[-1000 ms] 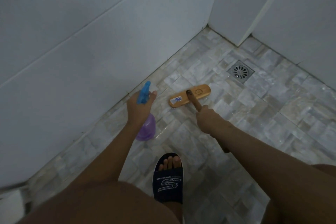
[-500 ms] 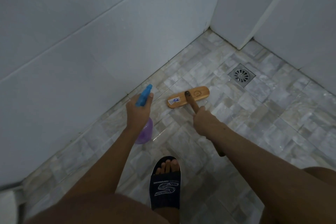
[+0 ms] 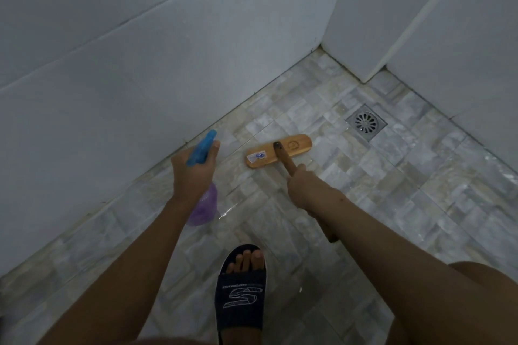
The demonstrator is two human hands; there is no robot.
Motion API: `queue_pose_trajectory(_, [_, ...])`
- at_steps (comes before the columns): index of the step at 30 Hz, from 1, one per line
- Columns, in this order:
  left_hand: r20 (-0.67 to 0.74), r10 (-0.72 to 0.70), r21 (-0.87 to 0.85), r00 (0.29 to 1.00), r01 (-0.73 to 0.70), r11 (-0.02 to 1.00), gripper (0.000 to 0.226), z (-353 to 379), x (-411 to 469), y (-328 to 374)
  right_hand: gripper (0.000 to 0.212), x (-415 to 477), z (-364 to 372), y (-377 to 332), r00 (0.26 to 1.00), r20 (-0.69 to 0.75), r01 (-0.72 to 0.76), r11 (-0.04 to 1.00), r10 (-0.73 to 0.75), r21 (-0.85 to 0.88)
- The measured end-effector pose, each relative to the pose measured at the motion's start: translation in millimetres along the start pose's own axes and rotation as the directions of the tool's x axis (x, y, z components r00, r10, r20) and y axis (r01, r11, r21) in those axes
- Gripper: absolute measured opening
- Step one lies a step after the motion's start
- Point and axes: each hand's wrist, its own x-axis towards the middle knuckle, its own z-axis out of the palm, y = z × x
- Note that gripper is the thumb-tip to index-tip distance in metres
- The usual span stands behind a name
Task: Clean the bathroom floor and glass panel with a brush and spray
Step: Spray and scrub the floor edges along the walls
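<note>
My left hand (image 3: 192, 173) is shut on a spray bottle (image 3: 206, 206) with a purple body and a blue nozzle that points toward the base of the left wall. My right hand (image 3: 304, 189) grips the wooden handle of a floor brush. The brush's wooden head (image 3: 297, 145) lies flat on the wet tiled floor (image 3: 406, 176), a little right of the nozzle and left of the drain. The handle's rear end sticks out under my right forearm.
White tiled walls (image 3: 140, 78) close the left and far sides, meeting in a corner with a jutting column (image 3: 364, 22). A round metal floor drain (image 3: 365, 122) sits near the right wall. My foot in a dark slide sandal (image 3: 241, 294) stands behind the hands.
The brush head has shifted slightly along the floor with my right hand. The view has tilted so the floor sits lower in frame. The spray bottle stays in my left hand.
</note>
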Motion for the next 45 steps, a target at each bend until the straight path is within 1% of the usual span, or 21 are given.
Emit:
queue_pose_trajectory(2, [-0.039, 0.021, 0.02, 0.999, -0.02, 1.0, 0.04, -2, -1, -5, 0.036, 17, -6, -21, 0.999, -0.028, 0.017, 1.0, -0.017, -0.005])
queue_pose_trajectory(4, [-0.086, 0.034, 0.01, 0.996, -0.033, 0.999, 0.031, -7, -1, -5, 0.048, 40, -14, -49, 0.998, -0.039, 0.047, 0.999, -0.047, 0.002])
queue_pose_trajectory(5, [-0.114, 0.06, 0.025, 0.992, -0.058, 0.998, 0.027, -10, 0, -7, 0.05, 51, -20, -63, 0.997, -0.048, 0.062, 0.998, -0.061, 0.014])
queue_pose_trajectory(7, [-0.171, 0.092, 0.041, 0.981, -0.086, 0.995, 0.028, -14, 0, -14, 0.044, 69, -29, -84, 0.992, -0.084, 0.094, 0.995, -0.092, 0.015])
queue_pose_trajectory(8, [-0.195, 0.074, 0.026, 0.978, -0.07, 0.997, 0.033, -16, 1, -19, 0.041, 74, -31, -86, 0.99, -0.094, 0.109, 0.994, -0.107, 0.014])
queue_pose_trajectory(10, [-0.231, 0.025, -0.008, 0.973, -0.028, 1.0, 0.041, -19, 3, -30, 0.042, 73, -32, -78, 0.988, -0.077, 0.131, 0.991, -0.13, 0.011])
queue_pose_trajectory(12, [-0.248, -0.028, -0.04, 0.968, 0.019, 0.999, 0.046, -26, 4, -36, 0.049, 58, -24, -57, 0.989, -0.037, 0.145, 0.989, -0.146, -0.02])
queue_pose_trajectory(14, [-0.242, -0.091, -0.094, 0.966, 0.07, 0.993, 0.046, -30, 5, -38, 0.051, 37, -11, -26, 0.992, 0.022, 0.122, 0.991, -0.121, -0.058])
queue_pose_trajectory(17, [-0.215, -0.155, -0.142, 0.964, 0.126, 0.982, 0.041, -31, 9, -33, 0.035, 1, 4, 11, 0.991, 0.103, 0.092, 0.991, -0.082, -0.096])
queue_pose_trajectory(19, [-0.211, -0.155, -0.13, 0.965, 0.13, 0.983, 0.044, -29, 10, -32, 0.031, -7, 6, 16, 0.989, 0.131, 0.084, 0.988, -0.067, -0.132])
queue_pose_trajectory(21, [-0.207, -0.121, -0.107, 0.971, 0.1, 0.989, 0.044, -27, 8, -35, 0.034, 1, 4, 0, 0.991, 0.11, 0.094, 0.987, -0.079, -0.132])
queue_pose_trajectory(24, [-0.22, -0.072, -0.084, 0.973, 0.055, 0.995, 0.041, -26, 4, -38, 0.045, 29, 2, -52, 0.993, 0.045, 0.119, 0.983, -0.113, -0.143])
queue_pose_trajectory(27, [-0.229, -0.031, -0.081, 0.973, 0.013, 0.997, 0.038, -25, 0, -35, 0.04, 46, -2, -97, 0.988, -0.03, 0.148, 0.98, -0.154, -0.135])
queue_pose_trajectory(29, [-0.232, 0.01, -0.05, 0.973, -0.022, 0.998, 0.037, -23, 0, -32, 0.04, 50, 1, -103, 0.983, -0.046, 0.172, 0.976, -0.18, -0.136])
queue_pose_trajectory(32, [-0.245, 0.007, -0.029, 0.97, -0.014, 0.999, 0.032, -25, -3, -28, 0.042, 32, 11, -70, 0.986, 0.001, 0.168, 0.981, -0.168, -0.102])
queue_pose_trajectory(35, [-0.216, 0.048, 0.048, 0.975, -0.039, 0.998, 0.018, -39, -7, -28, 0.031, -5, 23, -19, 0.987, 0.09, 0.142, 0.987, -0.136, -0.073])
queue_pose_trajectory(37, [-0.227, 0.05, 0.093, 0.973, -0.03, 0.995, 0.029, -55, -10, -37, 0.03, -24, 34, 3, 0.98, 0.14, 0.164, 0.977, -0.145, -0.139])
queue_pose_trajectory(38, [-0.229, 0.055, 0.122, 0.972, -0.027, 0.992, 0.034, -62, -11, -41, 0.03, -27, 41, 6, 0.979, 0.137, 0.172, 0.973, -0.152, -0.155])
queue_pose_trajectory(41, [-0.221, 0.113, 0.171, 0.969, -0.076, 0.982, 0.037, -74, -16, -49, 0.034, -18, 47, -28, 0.977, 0.094, 0.203, 0.97, -0.192, -0.134])
queue_pose_trajectory(43, [-0.228, 0.094, 0.15, 0.969, -0.061, 0.987, 0.036, -75, -19, -50, 0.044, -1, 52, -71, 0.975, 0.066, 0.219, 0.97, -0.213, -0.106])
queue_pose_trajectory(45, [-0.228, 0.089, 0.149, 0.969, -0.055, 0.987, 0.034, -76, -23, -49, 0.045, 10, 49, -115, 0.976, 0.039, 0.218, 0.974, -0.216, -0.067])
